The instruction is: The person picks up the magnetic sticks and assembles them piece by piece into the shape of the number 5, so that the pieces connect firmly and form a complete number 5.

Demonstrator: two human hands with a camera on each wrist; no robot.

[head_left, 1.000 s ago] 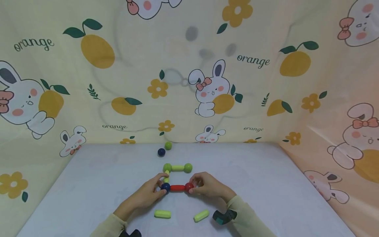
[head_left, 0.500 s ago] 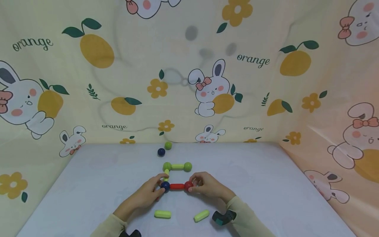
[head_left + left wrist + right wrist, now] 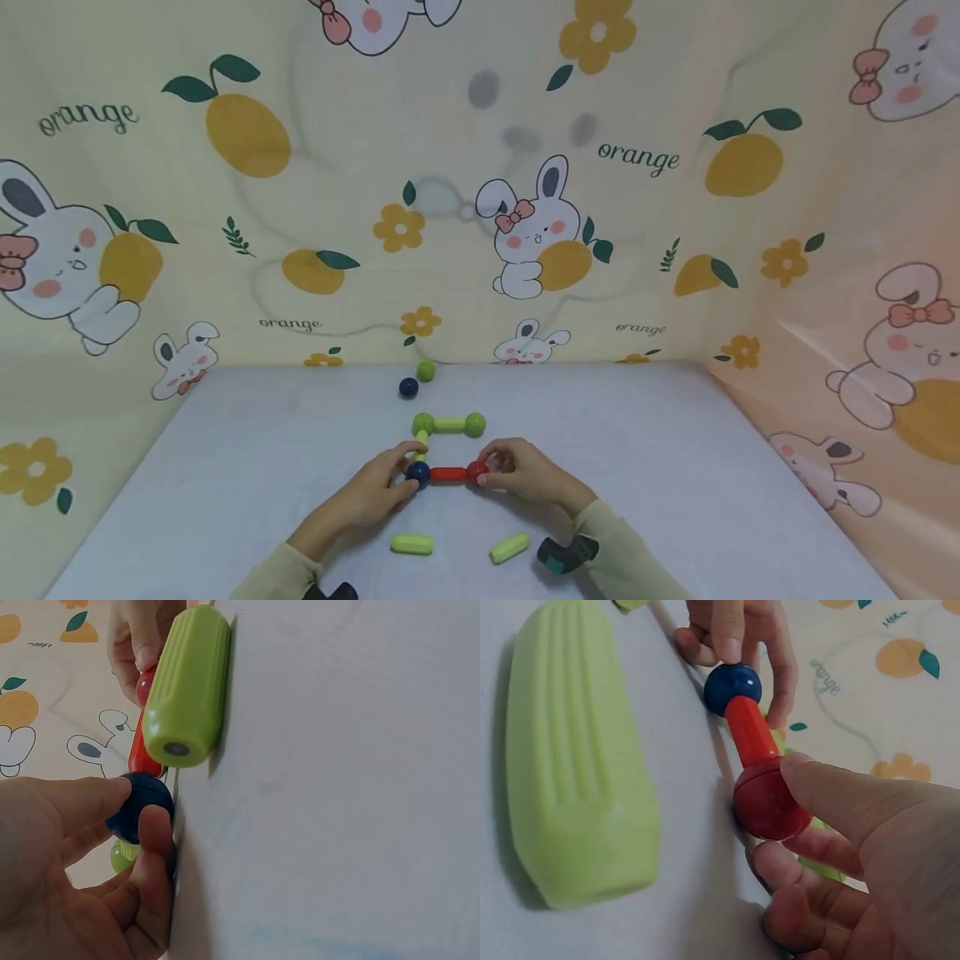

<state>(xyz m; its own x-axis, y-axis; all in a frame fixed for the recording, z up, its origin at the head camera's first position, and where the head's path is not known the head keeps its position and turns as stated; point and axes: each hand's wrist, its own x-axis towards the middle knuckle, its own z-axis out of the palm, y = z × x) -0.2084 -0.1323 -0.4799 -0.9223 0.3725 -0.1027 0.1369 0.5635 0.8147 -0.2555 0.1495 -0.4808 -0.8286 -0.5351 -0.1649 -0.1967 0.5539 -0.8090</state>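
My left hand (image 3: 378,486) pinches a dark blue ball (image 3: 142,806) between thumb and fingers. A red rod (image 3: 448,475) joins that ball to a red ball (image 3: 769,801), which my right hand (image 3: 534,472) holds by thumb and fingertips. From the blue ball a light green rod (image 3: 422,454), partly behind my left fingers, runs back to a green ball (image 3: 423,424). Another light green rod (image 3: 450,425) links this one to a second green ball (image 3: 475,424) on the right. Together the pieces form a three-sided shape lying on the table.
Two loose light green rods lie nearer me, a left one (image 3: 412,544) and a right one (image 3: 510,548). Farther back sit a loose blue ball (image 3: 408,387) and a loose green ball (image 3: 426,371). A printed curtain (image 3: 450,167) rises behind the white table (image 3: 637,433).
Both hands keep their hold on the blue and red balls. The joined pieces shift only very slightly, and the head view tilts a little.
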